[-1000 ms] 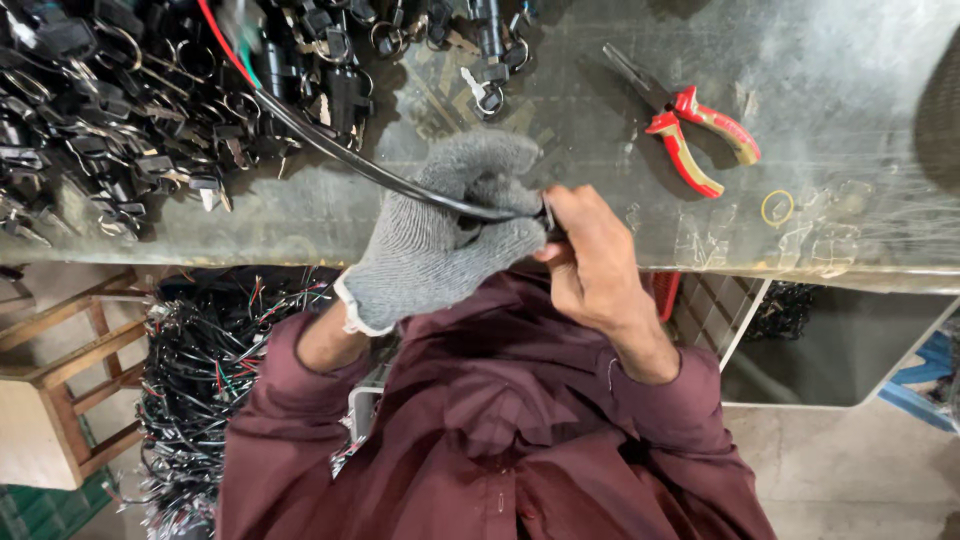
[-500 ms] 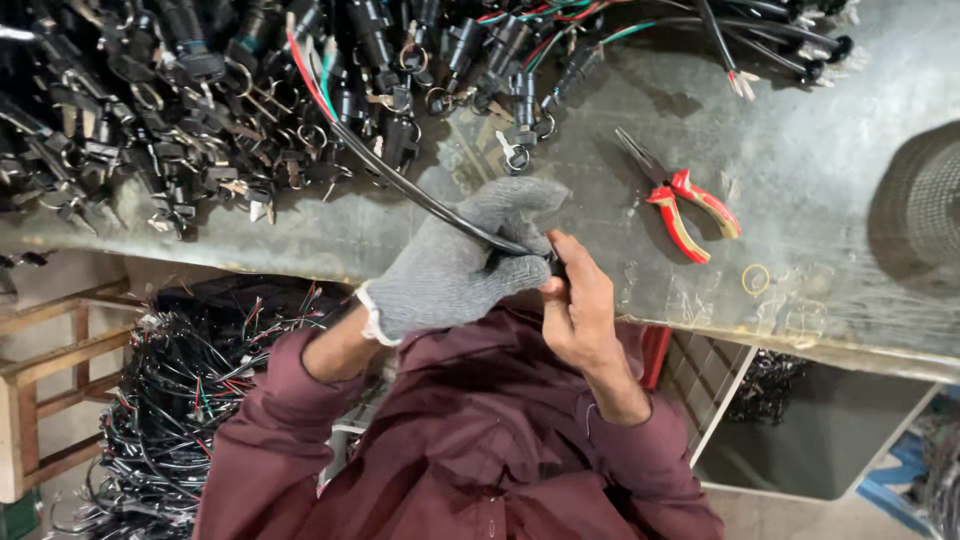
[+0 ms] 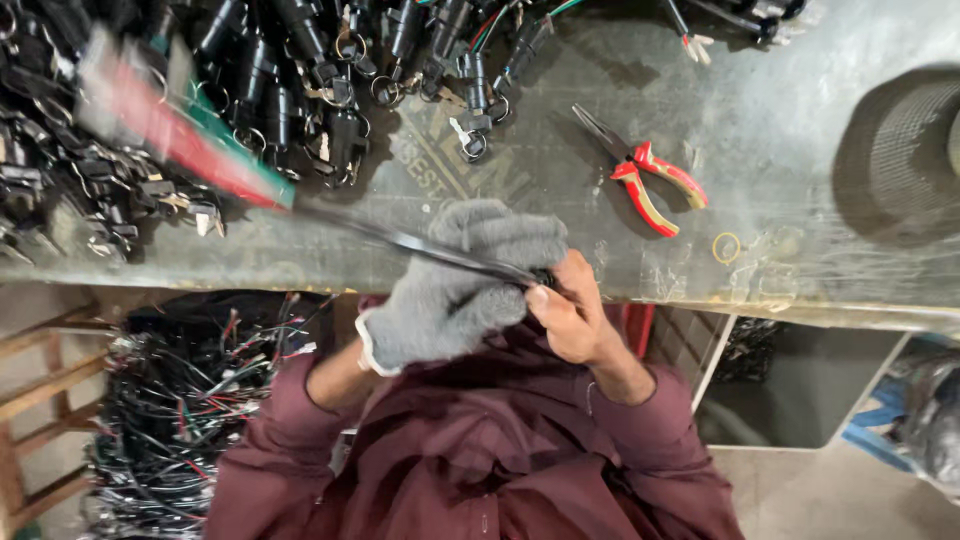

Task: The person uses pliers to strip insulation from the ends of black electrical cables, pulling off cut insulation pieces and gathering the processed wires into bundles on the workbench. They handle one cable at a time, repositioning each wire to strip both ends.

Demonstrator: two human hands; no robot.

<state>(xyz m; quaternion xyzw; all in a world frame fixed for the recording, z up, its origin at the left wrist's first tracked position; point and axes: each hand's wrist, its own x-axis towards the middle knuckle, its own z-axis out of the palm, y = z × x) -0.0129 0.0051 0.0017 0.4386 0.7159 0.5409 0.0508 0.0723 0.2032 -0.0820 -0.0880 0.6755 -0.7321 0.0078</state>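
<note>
The black cable (image 3: 420, 243) runs between our two hands, just over the near edge of the grey workbench (image 3: 800, 150). Our left hand (image 3: 460, 285), in a grey knit glove, is wrapped tight around it, likely so the glove gives a good hold. Our bare right hand (image 3: 570, 310) pinches the cable's end, touching the glove, maybe because bare fingers feel small parts better. The far end, with red and green wires (image 3: 190, 140), is blurry and stretches up to the left. Red-handled pliers (image 3: 645, 175) lie near, within easy reach, and a heap of black switches with keys (image 3: 300, 90) sits behind.
</note>
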